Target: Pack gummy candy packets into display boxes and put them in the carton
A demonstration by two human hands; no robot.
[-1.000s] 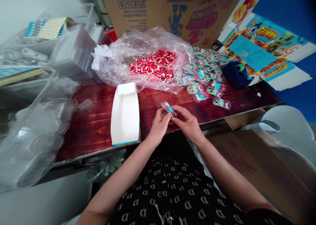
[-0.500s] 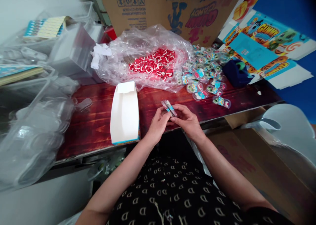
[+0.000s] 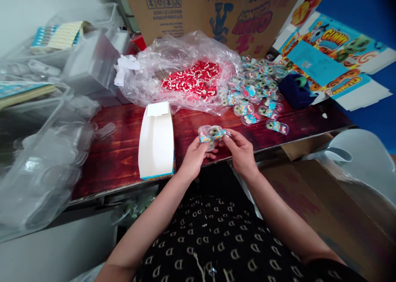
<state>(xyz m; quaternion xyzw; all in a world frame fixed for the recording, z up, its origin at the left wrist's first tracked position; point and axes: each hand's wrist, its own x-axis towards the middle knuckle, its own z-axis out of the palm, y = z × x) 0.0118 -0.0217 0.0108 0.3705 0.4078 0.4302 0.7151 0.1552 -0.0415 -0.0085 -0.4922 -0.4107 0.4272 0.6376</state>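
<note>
My left hand [image 3: 195, 155] is closed on a clear candy blister pack [image 3: 205, 138] with a blue label. A second blister pack [image 3: 218, 133], with a greenish eyeball-like piece inside, is pinched in my right hand [image 3: 240, 148]. The two packs touch or overlap just above the table's front edge. Left of my hands stands an open white candy box [image 3: 156, 144], its inside bare and its blue printed edge toward me. More filled blister packs [image 3: 261, 82] are heaped to the right, with a single pack [image 3: 277, 127] lying nearest my right hand.
A clear plastic bag [image 3: 148, 84] of red and white candies [image 3: 193, 79] lies at the back, before a large cardboard carton [image 3: 201, 14]. Transparent bins [image 3: 40, 158] of empty plastic shells line the left. A blue tape dispenser [image 3: 295, 93] and flat printed cartons [image 3: 324, 61] are right.
The packs, held together edge-on before, are now spread apart with their faces showing. My right hand has shifted slightly right, my left slightly left.
</note>
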